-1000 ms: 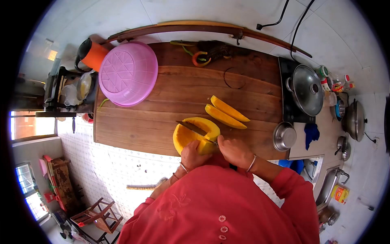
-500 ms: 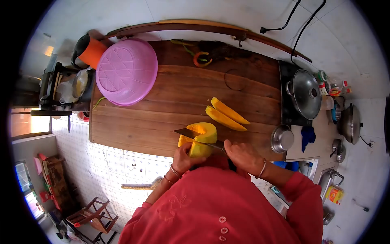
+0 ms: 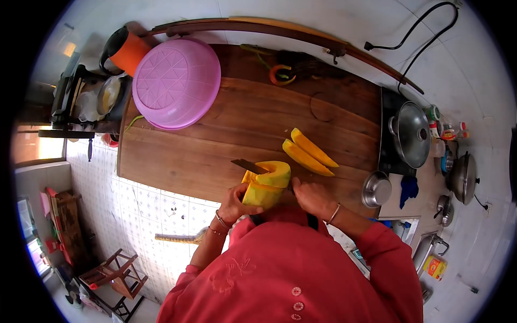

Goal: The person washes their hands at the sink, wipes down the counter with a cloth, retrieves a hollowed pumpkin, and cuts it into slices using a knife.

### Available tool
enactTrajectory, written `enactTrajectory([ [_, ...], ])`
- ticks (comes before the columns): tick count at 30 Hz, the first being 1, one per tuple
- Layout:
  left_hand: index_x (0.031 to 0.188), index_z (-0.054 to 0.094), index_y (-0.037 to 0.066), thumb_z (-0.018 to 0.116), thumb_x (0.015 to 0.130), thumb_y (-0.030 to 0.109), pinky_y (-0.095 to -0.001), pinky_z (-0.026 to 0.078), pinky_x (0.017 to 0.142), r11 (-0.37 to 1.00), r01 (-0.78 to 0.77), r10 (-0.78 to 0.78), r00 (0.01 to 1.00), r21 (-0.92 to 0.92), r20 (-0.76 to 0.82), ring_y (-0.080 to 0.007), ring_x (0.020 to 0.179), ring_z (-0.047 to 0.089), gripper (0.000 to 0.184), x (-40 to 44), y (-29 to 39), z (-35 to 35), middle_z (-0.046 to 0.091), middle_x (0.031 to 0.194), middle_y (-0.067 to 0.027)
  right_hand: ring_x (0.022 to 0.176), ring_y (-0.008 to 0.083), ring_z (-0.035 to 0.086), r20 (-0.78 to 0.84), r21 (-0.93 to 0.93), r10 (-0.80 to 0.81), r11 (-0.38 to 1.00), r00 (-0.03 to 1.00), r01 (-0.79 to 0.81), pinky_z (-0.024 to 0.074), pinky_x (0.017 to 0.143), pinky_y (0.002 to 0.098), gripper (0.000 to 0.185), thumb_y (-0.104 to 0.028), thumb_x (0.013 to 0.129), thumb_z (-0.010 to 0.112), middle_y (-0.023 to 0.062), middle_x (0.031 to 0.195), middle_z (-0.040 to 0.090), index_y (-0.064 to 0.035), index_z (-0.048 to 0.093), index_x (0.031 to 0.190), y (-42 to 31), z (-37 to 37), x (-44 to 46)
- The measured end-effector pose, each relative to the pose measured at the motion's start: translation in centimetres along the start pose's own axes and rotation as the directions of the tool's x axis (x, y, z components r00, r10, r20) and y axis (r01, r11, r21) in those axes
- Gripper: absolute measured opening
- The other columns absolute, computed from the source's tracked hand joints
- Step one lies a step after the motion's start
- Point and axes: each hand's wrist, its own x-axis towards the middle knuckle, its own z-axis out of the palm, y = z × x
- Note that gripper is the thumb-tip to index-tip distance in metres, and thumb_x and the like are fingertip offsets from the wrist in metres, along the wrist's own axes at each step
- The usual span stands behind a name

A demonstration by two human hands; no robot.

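Note:
A large yellow-green pumpkin piece [image 3: 266, 185] stands at the near edge of the wooden table, with a cut running through it. My left hand [image 3: 235, 205] grips its left and near side. A knife [image 3: 251, 166] is lodged in the piece, its blade tip sticking out to the left; the middle of the blade is hidden by the pumpkin. My right hand [image 3: 314, 200] is closed round the knife's handle at the right of the piece. Two orange pumpkin slices [image 3: 308, 157] lie side by side on the table just beyond my right hand.
An upturned pink basin [image 3: 175, 83] and an orange jug [image 3: 129, 51] are at the back left of the table [image 3: 177, 156]. Peel scraps [image 3: 281, 75] lie at the back. At the right are a steel bowl [image 3: 376, 189], a lidded pan [image 3: 411, 134] and a blue cloth [image 3: 409, 190].
The knife has sunk deeper into the pumpkin piece, and the piece has turned and tilted. My left hand has shifted left and round its side. The view has shifted slightly.

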Motion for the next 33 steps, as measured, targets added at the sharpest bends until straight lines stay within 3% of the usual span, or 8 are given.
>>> enactTrajectory([
  [8, 0.1, 0.061, 0.0, 0.085, 0.058, 0.008, -0.0236, 0.046, 0.074, 0.987, 0.061, -0.058, 0.998, -0.152, 0.026, -0.0083, 0.082, 0.056, 0.049, 0.8, 1.1, -1.0, 0.063, 0.09, -0.0009, 0.066, 0.0381, 0.063, 0.002, 0.093, 0.017, 0.996, 1.0, -0.018, 0.0505, 0.056, 0.0467, 0.013, -0.006, 0.085, 0.043, 0.0198, 0.072, 0.063, 0.0016, 0.045, 0.095, 2.4, 2.9, 2.9],
  [14, 0.103, 0.06, 0.0, 0.085, 0.059, 0.009, -0.0237, 0.047, 0.075, 0.995, 0.058, -0.053, 0.997, -0.084, 0.052, -0.009, 0.084, 0.058, 0.051, 0.2, 0.9, -1.3, 0.064, 0.092, -0.0016, 0.07, 0.0393, 0.063, -0.076, 0.116, 0.013, 0.993, 0.997, -0.004, 0.0501, 0.06, 0.0486, 0.016, -0.008, 0.086, 0.043, 0.0204, 0.076, 0.063, -0.0007, 0.043, 0.1, 2.8, 5.5, 4.5],
  [20, 0.096, 0.062, 0.0, 0.085, 0.06, 0.015, -0.0261, 0.048, 0.071, 0.977, 0.005, 0.015, 0.995, 0.212, -0.096, -0.0096, 0.08, 0.058, 0.046, -1.1, 2.2, 1.7, 0.065, 0.088, -0.0052, 0.074, 0.0397, 0.062, -0.142, 0.132, 0.004, 0.991, 0.99, 0.015, 0.0495, 0.06, 0.0484, 0.015, -0.009, 0.086, 0.043, 0.0213, 0.082, 0.062, -0.0019, 0.043, 0.099, 2.6, 4.7, 3.6],
  [22, 0.088, 0.061, 0.0, 0.083, 0.06, 0.017, -0.0289, 0.047, 0.066, 0.767, 0.022, 0.101, 0.983, 0.641, -0.155, -0.0143, 0.072, 0.06, 0.039, -1.2, 4.1, 3.1, 0.063, 0.08, -0.0101, 0.071, 0.0389, 0.062, -0.214, 0.183, 0.015, 0.983, 0.977, 0.026, 0.0484, 0.058, 0.0481, 0.013, -0.008, 0.085, 0.043, 0.0194, 0.078, 0.062, -0.0026, 0.044, 0.097, 2.3, 3.9, 2.3],
  [23, 0.088, 0.061, 0.0, 0.083, 0.06, 0.017, -0.0289, 0.047, 0.066, 0.771, 0.027, 0.103, 0.981, 0.637, -0.166, -0.0143, 0.072, 0.06, 0.039, -0.9, 3.5, 3.6, 0.063, 0.08, -0.0101, 0.071, 0.0389, 0.062, -0.21, 0.178, 0.003, 0.983, 0.978, 0.035, 0.0484, 0.058, 0.0481, 0.013, -0.008, 0.085, 0.043, 0.0194, 0.078, 0.062, -0.0026, 0.044, 0.097, 2.2, 3.4, 1.5],
  [26, 0.083, 0.059, 0.001, 0.078, 0.058, 0.022, -0.0374, 0.048, 0.065, 0.582, -0.207, 0.503, 0.852, 0.786, -0.148, -0.0326, 0.073, 0.058, 0.038, 1.5, -0.8, 4.3, 0.06, 0.078, -0.0152, 0.069, 0.0382, 0.061, -0.356, 0.141, 0.054, 0.99, 0.933, -0.004, 0.0475, 0.057, 0.0478, 0.011, -0.009, 0.084, 0.048, 0.0184, 0.076, 0.061, -0.0032, 0.045, 0.093, 2.1, 2.1, -1.0],
  [30, 0.089, 0.055, 0.006, 0.074, 0.064, 0.027, -0.0429, 0.046, 0.069, 0.368, -0.268, 0.594, 0.804, 0.89, -0.004, -0.0338, 0.08, 0.056, 0.038, 2.8, -5.7, 5.7, 0.058, 0.085, -0.0134, 0.067, 0.0381, 0.06, -0.434, 0.227, 0.137, 0.973, 0.89, -0.04, 0.0469, 0.057, 0.0476, 0.014, -0.012, 0.081, 0.055, 0.0186, 0.075, 0.06, -0.0032, 0.046, 0.088, 2.6, 1.7, -4.1],
  [33, 0.092, 0.054, 0.006, 0.073, 0.066, 0.03, -0.0442, 0.043, 0.073, 0.38, -0.214, 0.474, 0.881, 0.9, 0.01, -0.0341, 0.086, 0.055, 0.04, 2.8, -7.0, 6.2, 0.058, 0.09, -0.0131, 0.066, 0.0389, 0.059, -0.434, 0.301, 0.206, 0.951, 0.877, -0.074, 0.0455, 0.056, 0.0468, 0.017, -0.012, 0.081, 0.058, 0.0201, 0.074, 0.059, -0.0026, 0.048, 0.092, 1.6, 1.1, -6.9],
])
